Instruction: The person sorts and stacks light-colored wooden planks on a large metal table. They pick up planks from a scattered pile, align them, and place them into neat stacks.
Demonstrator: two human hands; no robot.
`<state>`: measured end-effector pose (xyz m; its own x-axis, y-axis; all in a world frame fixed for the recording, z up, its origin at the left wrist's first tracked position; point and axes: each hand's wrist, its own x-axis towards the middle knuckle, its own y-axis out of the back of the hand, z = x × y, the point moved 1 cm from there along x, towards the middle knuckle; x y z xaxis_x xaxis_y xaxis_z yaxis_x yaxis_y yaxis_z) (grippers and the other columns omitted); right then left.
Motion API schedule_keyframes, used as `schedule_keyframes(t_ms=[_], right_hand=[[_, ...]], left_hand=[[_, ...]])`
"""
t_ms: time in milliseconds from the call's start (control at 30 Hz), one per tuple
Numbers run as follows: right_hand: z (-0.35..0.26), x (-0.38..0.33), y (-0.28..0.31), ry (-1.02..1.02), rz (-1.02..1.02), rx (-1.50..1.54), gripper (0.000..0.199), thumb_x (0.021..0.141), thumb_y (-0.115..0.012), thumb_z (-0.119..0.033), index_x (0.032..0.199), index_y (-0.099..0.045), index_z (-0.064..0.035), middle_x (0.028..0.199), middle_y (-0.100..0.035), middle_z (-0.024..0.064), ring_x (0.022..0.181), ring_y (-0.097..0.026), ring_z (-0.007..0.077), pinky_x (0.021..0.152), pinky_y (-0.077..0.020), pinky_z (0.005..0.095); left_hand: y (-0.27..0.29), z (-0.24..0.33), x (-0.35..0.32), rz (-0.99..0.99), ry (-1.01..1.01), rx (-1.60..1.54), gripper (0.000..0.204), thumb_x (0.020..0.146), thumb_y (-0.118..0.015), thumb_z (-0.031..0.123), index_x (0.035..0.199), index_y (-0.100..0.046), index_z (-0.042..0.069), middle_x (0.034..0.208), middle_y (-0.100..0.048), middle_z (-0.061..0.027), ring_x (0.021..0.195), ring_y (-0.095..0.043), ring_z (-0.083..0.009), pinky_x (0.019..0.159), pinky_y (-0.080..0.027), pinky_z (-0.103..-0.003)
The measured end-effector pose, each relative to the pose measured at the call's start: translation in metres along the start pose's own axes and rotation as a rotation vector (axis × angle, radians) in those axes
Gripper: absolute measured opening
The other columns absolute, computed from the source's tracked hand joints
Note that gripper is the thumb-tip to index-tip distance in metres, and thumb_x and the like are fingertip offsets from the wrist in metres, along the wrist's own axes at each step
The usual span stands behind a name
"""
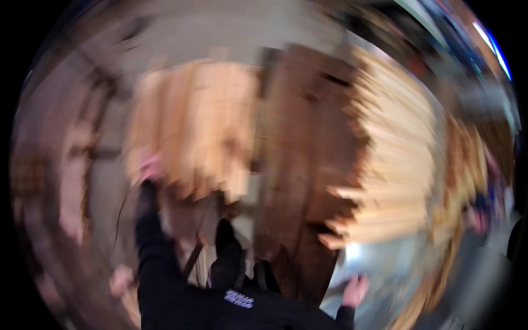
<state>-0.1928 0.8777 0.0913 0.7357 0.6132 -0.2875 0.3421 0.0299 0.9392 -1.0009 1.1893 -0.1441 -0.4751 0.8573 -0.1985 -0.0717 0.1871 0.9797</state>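
The whole view is smeared by motion. My left hand [149,166] is at the near left corner of a stack of light wooden boards [201,124]. Whether it grips a board or only touches one, the blur hides. On the right, my right hand [356,290] is over a shiny grey metal surface [390,267], and nothing can be made out in it. Past that hand lies a wide row of pale wooden strips [399,159] with uneven ends pointing left.
A long dark brown surface [308,154] runs between the two groups of wood. More wood [462,170] stands at the far right, beside a blurred person [484,209]. A grey rounded object [478,280] is at the lower right. Brownish wooden pieces [74,181] lie at left.
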Motion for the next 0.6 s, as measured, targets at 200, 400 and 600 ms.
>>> schedule_keyframes(t_ms=[200, 400, 600], right_hand=[[-0.035, -0.037, -0.003, 0.053, 0.136, -0.241, 0.051, 0.090, -0.062, -0.035, 0.133, -0.056, -0.0087, 0.135, -0.056, 0.0214, 0.125, -0.053, 0.0412, 0.103, -0.0452, 0.0490], [0.024, -0.140, -0.008, -0.050, -0.063, -0.119, 0.059, 0.094, -0.062, -0.040, 0.144, -0.049, -0.0108, 0.144, -0.051, 0.0204, 0.131, -0.051, 0.0395, 0.109, -0.0418, 0.0480], [0.206, -0.220, 0.054, -0.335, 0.394, -0.158, 0.053, 0.094, -0.060, -0.039, 0.138, -0.053, -0.0102, 0.137, -0.057, 0.0167, 0.122, -0.056, 0.0364, 0.102, -0.0473, 0.0471]], left_hand=[[-0.100, 0.010, 0.055, -0.098, -0.267, -0.255, 0.047, 0.102, -0.042, 0.034, 0.132, -0.061, 0.004, 0.122, -0.061, -0.0288, 0.114, -0.055, -0.0459, 0.098, -0.045, -0.046], [0.046, 0.130, -0.072, 0.199, -0.371, -0.317, 0.069, 0.102, -0.044, 0.051, 0.138, -0.053, -0.006, 0.124, -0.060, -0.0270, 0.114, -0.056, -0.0443, 0.098, -0.047, -0.047], [0.156, 0.305, -0.437, -0.328, -1.175, -1.000, 0.050, 0.100, -0.054, 0.030, 0.134, -0.055, -0.007, 0.105, -0.064, -0.0151, 0.095, -0.060, -0.0296, 0.085, -0.049, -0.036]])
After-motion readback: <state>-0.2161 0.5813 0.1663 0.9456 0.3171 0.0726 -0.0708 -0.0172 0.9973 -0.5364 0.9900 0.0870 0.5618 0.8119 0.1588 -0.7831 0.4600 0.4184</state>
